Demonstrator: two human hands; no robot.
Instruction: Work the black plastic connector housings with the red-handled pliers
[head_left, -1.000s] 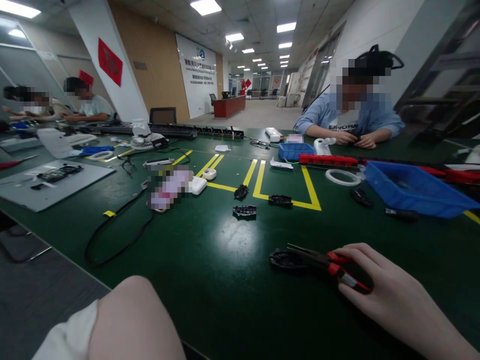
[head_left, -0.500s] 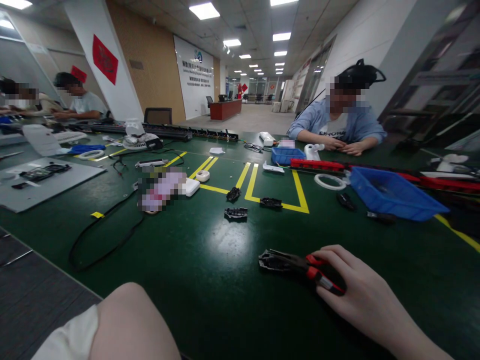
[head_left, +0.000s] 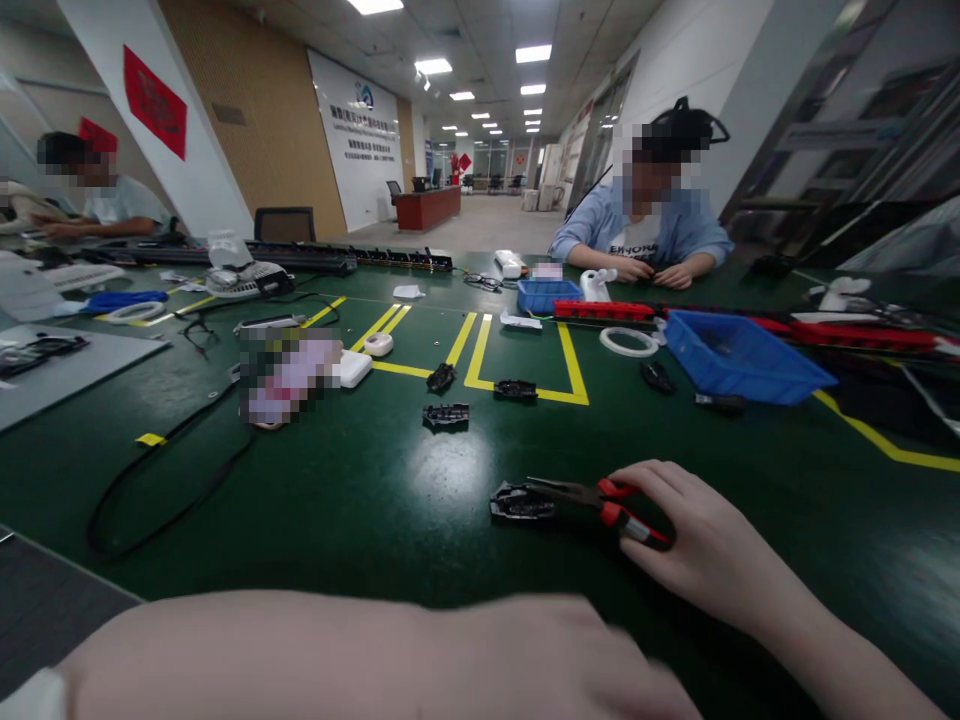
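Note:
My right hand (head_left: pixel 675 510) is closed round the red and black handles of a pair of long-nosed pliers (head_left: pixel 611 508). The plier jaws are parted, their tips over the right end of a black plastic part (head_left: pixel 519 502) lying on the green table (head_left: pixel 337 530). Low in the view, my left hand (head_left: pixel 592 660) lies in front of my body, blurred, its fingers pointing right and partly cut off by the lower edge. Whether it holds anything cannot be seen. Further back lie more black parts, among them one (head_left: pixel 445 414) and another (head_left: pixel 515 389).
A blue bin (head_left: pixel 750 360) and a white ring (head_left: pixel 628 342) are at the right. A black cable (head_left: pixel 112 500), a phone (head_left: pixel 292 385) and a white case (head_left: pixel 352 369) lie left. Across the table sits a person in a blue shirt (head_left: pixel 690 225).
My left forearm and hand have swung in from the lower left across the front. The plier jaws have shifted back off the black part's middle. The view has turned slightly right.

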